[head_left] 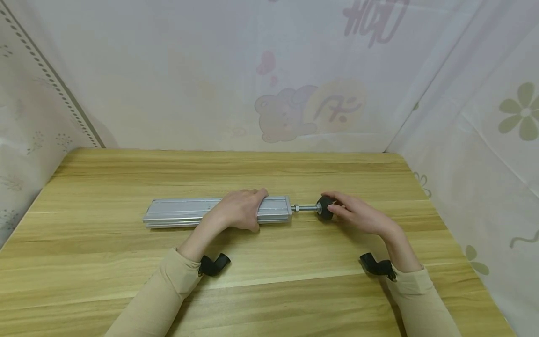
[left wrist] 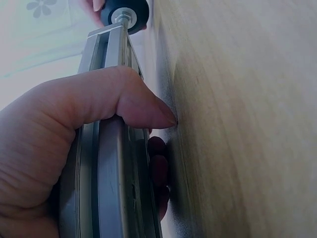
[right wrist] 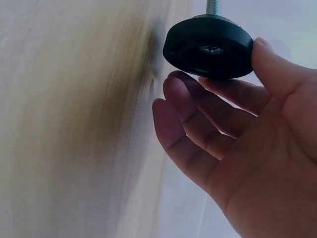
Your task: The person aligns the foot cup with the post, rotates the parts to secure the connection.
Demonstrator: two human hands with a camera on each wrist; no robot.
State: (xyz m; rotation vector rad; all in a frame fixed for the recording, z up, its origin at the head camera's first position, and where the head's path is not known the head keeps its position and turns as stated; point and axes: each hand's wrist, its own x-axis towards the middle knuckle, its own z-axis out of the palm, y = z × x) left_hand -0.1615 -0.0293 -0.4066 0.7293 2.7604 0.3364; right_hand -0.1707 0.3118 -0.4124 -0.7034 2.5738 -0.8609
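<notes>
A silver aluminium profile (head_left: 181, 211) lies lengthwise across the middle of the wooden table. My left hand (head_left: 240, 209) grips it near its right end, thumb on the near side and the other fingers over the far side, as the left wrist view shows from close up. Out of that end sticks the threaded rod (head_left: 307, 208) of a levelling foot, with a nut (head_left: 296, 208) close to the profile. Its round black base (right wrist: 210, 47) is pinched at the rim between the thumb and index finger of my right hand (head_left: 358, 213). The remaining right fingers extend loosely below the base in the right wrist view.
The wooden table (head_left: 269, 299) reaches back to a pale printed cloth (head_left: 189, 84), with more cloth at both sides. A black bent piece (head_left: 214, 265) sits at the left wrist and a similar black piece (head_left: 376, 266) at the right.
</notes>
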